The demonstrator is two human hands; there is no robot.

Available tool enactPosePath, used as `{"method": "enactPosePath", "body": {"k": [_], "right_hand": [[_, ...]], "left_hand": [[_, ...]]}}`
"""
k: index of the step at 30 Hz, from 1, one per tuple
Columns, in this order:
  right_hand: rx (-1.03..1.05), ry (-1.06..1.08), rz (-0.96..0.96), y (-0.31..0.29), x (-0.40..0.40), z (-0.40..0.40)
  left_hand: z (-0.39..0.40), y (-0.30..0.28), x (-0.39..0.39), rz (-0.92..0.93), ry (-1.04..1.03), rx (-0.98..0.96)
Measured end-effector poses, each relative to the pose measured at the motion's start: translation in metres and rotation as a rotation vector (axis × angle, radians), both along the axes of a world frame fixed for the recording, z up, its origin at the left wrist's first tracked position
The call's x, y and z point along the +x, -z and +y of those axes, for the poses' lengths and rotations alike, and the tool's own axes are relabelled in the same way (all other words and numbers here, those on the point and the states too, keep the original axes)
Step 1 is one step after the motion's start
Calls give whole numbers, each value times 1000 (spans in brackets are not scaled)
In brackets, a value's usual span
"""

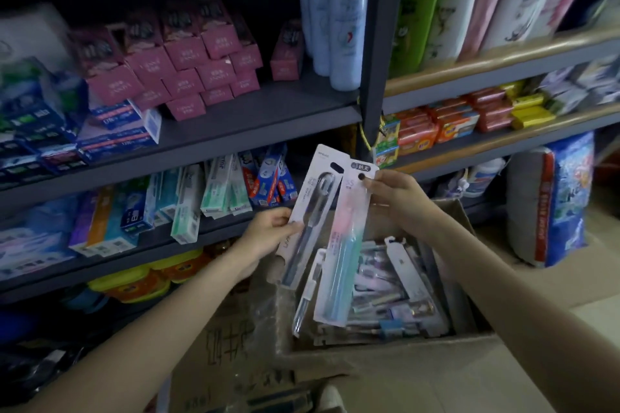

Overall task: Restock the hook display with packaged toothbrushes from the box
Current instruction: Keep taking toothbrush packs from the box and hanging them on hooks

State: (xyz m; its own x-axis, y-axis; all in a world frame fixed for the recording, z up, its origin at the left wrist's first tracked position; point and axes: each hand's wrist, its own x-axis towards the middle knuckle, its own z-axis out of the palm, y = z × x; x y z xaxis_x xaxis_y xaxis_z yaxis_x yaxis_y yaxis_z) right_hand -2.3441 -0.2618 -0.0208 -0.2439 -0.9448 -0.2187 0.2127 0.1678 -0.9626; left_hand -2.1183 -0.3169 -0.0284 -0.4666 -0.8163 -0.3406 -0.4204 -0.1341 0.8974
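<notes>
My left hand (268, 231) grips a white pack holding a dark toothbrush (310, 211) by its left edge. A second pack with a pink-to-teal toothbrush (342, 245) overlaps it on the right, and my right hand (394, 194) pinches that pack near its hang hole at the top. Both packs are held upright above an open cardboard box (385, 355) on the floor. Several more packaged toothbrushes (392, 292) lie inside the box. No hook display shows in this view.
Grey shelving (235, 131) stands straight ahead, with pink cartons on the upper shelf and toothpaste boxes (188, 204) below. A dark upright post (379, 77) divides it from shelves of soap bars (453, 121). A large blue bag (563, 201) leans at the right. A box flap (228, 345) lies below.
</notes>
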Motion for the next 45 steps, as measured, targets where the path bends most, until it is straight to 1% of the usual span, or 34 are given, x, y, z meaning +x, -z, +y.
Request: {"method": "enactPosePath", "body": {"k": [2, 5, 10, 12, 18, 19, 20, 23, 26, 29, 31, 33, 35, 39, 45], "right_hand": [[-41, -18, 12, -25, 10, -5], [-105, -14, 83, -62, 24, -19], [-215, 133, 155, -122, 55, -57], [-219, 145, 165, -147, 73, -74], [-364, -65, -35, -229, 155, -115], [-406, -110, -24, -240, 169, -119], [-454, -134, 59, -249, 182, -123], [-574, -66, 468, -263, 217, -136], [-720, -98, 668, -267, 249, -147], [-720, -155, 719, -269, 268, -158], [-662, -147, 677, -271, 275, -166], [-614, -117, 659, -272, 278, -173], [-592, -110, 709, -273, 280, -178], [-602, -122, 702, -280, 294, -185], [-636, -211, 868, -301, 338, -198]], "left_hand": [[-4, -15, 8, 47, -23, -25], [-19, -43, 24, 113, -79, -81], [-45, -100, 54, 214, -169, -225], [-53, -122, 71, 225, -204, -289], [-73, -179, 141, 317, -357, -434], [-75, -186, 151, 330, -375, -458], [-77, -193, 163, 344, -393, -479], [-86, -211, 194, 388, -433, -509], [-98, -223, 226, 377, -485, -498], [-112, -233, 253, 393, -487, -491], [-120, -240, 268, 413, -479, -489], [-130, -247, 281, 420, -478, -521], [-139, -251, 292, 439, -491, -547], [-151, -256, 312, 467, -543, -597], [-165, -271, 356, 553, -653, -703]]}}
